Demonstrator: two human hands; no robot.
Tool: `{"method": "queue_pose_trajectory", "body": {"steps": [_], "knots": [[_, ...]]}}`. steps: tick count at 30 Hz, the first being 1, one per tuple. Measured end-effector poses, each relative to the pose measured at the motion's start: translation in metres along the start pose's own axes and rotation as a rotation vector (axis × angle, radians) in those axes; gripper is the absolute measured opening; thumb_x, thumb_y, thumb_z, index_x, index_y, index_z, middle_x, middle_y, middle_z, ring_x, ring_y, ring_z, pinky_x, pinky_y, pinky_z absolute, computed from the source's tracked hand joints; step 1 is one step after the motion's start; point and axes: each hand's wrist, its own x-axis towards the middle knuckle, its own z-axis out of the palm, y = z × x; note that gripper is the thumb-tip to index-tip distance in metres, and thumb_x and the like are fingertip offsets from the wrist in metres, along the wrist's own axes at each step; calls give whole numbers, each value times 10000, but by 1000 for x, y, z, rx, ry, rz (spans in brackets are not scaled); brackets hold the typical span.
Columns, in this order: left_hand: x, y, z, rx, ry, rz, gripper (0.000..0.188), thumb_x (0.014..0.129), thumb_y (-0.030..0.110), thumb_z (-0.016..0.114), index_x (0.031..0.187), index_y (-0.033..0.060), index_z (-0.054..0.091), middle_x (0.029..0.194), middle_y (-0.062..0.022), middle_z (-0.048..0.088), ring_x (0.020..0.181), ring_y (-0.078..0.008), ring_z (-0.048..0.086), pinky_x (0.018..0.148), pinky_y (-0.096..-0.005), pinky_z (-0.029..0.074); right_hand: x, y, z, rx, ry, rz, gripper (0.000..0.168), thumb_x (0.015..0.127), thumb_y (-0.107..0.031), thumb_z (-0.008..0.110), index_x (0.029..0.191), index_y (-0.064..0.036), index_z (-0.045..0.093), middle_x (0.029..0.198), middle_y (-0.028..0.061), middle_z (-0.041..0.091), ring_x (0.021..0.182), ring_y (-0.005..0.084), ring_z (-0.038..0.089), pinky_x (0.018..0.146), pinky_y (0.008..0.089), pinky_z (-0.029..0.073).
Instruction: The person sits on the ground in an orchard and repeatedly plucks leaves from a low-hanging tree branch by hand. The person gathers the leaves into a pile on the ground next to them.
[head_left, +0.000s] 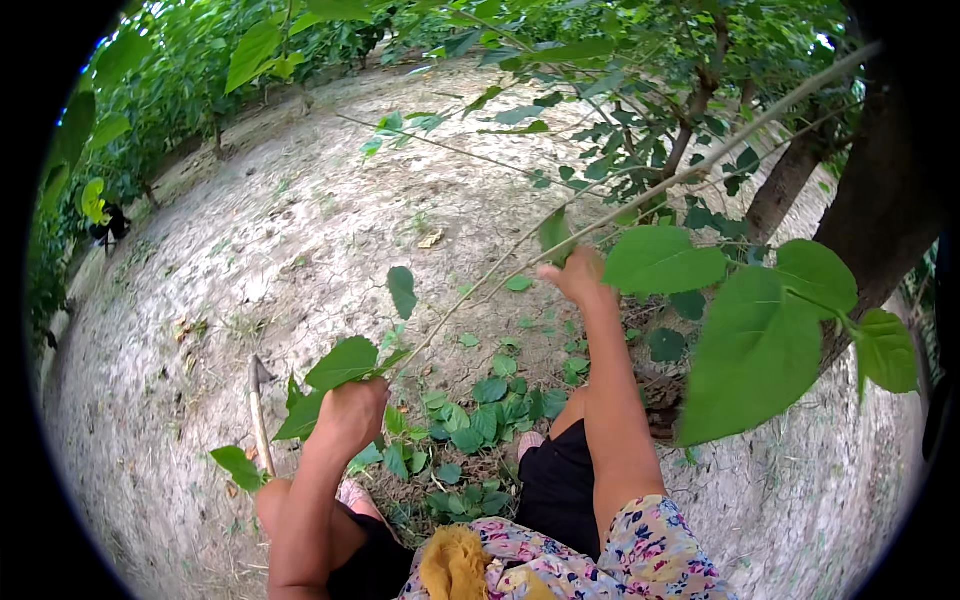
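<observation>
A long thin branch slants across the view from the tree at upper right down to my left hand. My left hand is closed around its lower end, where several green leaves stick out past the fist. Farther up, my right hand is beside the branch, thumb spread, just below a hanging leaf. Its fingers are partly hidden, so I cannot tell whether it grips the leaf or the branch. Picked-looking loose leaves lie on the soil between my feet.
A wooden-handled tool with a dark head lies left of my left arm. Large leaves hang close at right, before a thick tree trunk. Dry, cracked ground stretches ahead to leafy trees. Something dark is at far left.
</observation>
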Motion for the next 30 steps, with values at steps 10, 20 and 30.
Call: {"method": "queue_pose_trajectory", "body": {"steps": [10, 20, 30], "knots": [[11, -8, 13, 102, 27, -34, 27, 719, 54, 603, 718, 39, 580, 639, -143, 615, 600, -290, 637, 532, -380, 514, -28, -51, 48, 655, -247, -396, 311, 836, -178, 665, 1032, 63, 646, 871, 125, 703, 748, 175, 683, 673, 308, 521], [12, -5, 16, 166, 51, -39, 25, 695, 39, 610, 719, 33, 611, 658, -144, 619, 625, -293, 640, 568, -378, 518, -55, -102, 74, 585, -200, -708, 178, 858, -102, 601, 923, 55, 657, 808, 116, 664, 725, 183, 642, 662, 301, 499], [21, -7, 29, 133, 101, -73, 51, 718, 52, 592, 729, 11, 621, 664, -172, 611, 640, -328, 640, 571, -411, 525, -56, -164, 85, -222, 676, -583, 407, 811, -187, 677, 1149, 14, 576, 995, 174, 606, 951, 280, 613, 876, 463, 457]]}}
